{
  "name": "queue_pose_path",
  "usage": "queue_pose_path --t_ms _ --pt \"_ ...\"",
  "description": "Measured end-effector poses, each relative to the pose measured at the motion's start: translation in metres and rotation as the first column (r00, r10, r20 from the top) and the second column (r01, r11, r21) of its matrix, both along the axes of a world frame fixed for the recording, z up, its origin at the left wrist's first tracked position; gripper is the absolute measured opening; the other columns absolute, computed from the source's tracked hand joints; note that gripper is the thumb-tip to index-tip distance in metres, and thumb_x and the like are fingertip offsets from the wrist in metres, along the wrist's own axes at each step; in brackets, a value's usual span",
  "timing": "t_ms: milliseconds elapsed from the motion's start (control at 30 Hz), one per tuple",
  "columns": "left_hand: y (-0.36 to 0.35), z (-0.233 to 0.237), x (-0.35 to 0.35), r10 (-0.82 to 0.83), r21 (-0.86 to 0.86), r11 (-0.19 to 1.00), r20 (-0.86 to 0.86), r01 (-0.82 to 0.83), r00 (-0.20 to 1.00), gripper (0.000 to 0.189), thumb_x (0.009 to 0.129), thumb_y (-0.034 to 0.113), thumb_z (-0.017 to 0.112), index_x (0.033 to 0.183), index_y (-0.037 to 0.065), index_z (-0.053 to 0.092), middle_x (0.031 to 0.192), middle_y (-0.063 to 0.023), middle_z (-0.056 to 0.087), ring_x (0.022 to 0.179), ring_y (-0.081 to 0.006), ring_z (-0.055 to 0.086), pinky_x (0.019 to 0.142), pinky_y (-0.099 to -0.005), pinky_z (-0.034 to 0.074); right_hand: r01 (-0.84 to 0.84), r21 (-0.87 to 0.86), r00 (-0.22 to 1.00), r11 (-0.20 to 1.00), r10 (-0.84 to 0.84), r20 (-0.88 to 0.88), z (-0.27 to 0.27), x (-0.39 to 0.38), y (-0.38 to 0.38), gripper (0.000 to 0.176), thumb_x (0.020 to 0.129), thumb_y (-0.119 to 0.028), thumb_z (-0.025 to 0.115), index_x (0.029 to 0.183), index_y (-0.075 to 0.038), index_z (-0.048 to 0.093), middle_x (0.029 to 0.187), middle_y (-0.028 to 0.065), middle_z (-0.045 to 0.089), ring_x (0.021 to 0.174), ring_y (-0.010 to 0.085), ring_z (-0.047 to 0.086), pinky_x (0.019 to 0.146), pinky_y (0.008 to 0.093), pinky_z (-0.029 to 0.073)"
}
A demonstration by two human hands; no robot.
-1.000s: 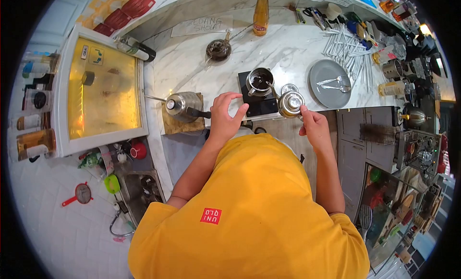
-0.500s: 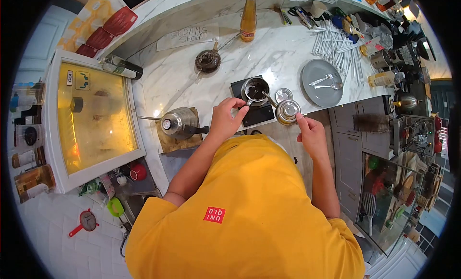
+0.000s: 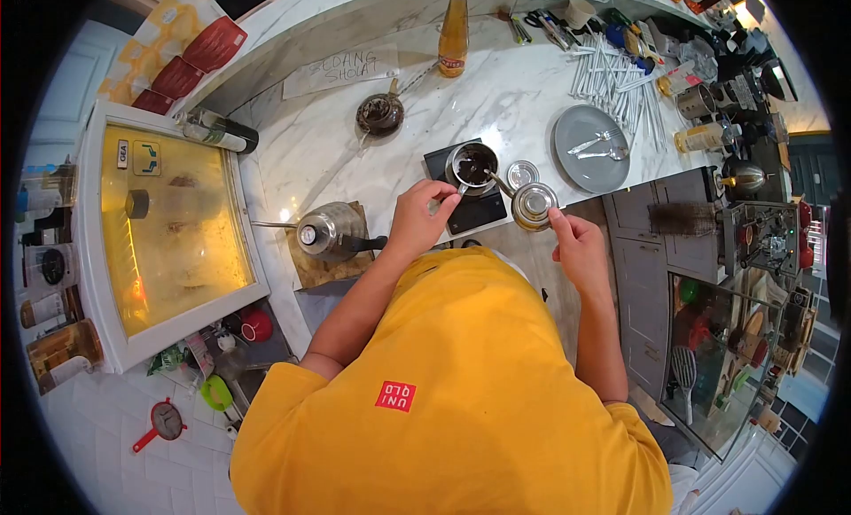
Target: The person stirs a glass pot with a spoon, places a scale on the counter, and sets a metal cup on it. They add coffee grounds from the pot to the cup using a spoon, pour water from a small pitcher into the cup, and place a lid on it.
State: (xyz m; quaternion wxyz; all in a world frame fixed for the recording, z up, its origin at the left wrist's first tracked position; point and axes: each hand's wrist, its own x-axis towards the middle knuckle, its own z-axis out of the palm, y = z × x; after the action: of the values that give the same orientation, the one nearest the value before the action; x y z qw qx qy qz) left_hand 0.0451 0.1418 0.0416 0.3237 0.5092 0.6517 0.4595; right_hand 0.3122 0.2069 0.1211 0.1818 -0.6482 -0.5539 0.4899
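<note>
Grip, right hand: closed, thumb and fingers on the handle end of a small metal pot. Grip, left hand: thumb and forefinger pinched at the handle of a metal cup.

Item, small metal pot: I have it at the near edge of the worktop, right of the cup. Its long axis, handle to spout, runs slantwise; the spout points forward and left, its tip at the cup's rim. I cannot tell its tilt, nor whether anything flows.

Item, metal cup: dark contents, set on a black scale, handle towards me and slightly left.

Item, round metal piece: on the worktop, just beyond the pot.

Item, grey plate: farther right, bearing a fork and a spoon.

Item, gooseneck kettle: on a board at left, spout pointing left, black handle towards the left hand.
</note>
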Motion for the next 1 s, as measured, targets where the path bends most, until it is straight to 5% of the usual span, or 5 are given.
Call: queue_pose_path --t_ms 700,1000 --pt "0.002 0.004 -0.006 -0.046 -0.032 0.998 0.001 0.046 0.999 0.015 0.09 0.015 0.074 0.097 0.002 0.073 0.091 -0.011 0.069 0.085 -0.0246 0.066 0.078 -0.0341 0.05 -0.012 0.034 0.995 0.999 0.008 0.104 0.017 -0.011 0.003 0.052 0.096 -0.044 0.069 0.072 0.002 0.067 0.055 0.0011 0.054 0.051 0.0084 0.049 0.05 0.0298 0.039" --pt "0.004 0.002 -0.012 -0.086 -0.014 0.996 -0.025 0.086 0.996 0.015 0.089 0.015 0.074 0.097 0.002 0.074 0.092 -0.0108 0.07 0.085 -0.0236 0.066 0.08 -0.0335 0.05 -0.033 0.154 0.984 0.987 0.005 0.177 0.025 -0.013 0.004 0.054 0.094 -0.043 0.072 0.074 0.007 0.063 0.055 0.0072 0.046 0.056 0.0135 0.035 0.052 0.0342 0.034"
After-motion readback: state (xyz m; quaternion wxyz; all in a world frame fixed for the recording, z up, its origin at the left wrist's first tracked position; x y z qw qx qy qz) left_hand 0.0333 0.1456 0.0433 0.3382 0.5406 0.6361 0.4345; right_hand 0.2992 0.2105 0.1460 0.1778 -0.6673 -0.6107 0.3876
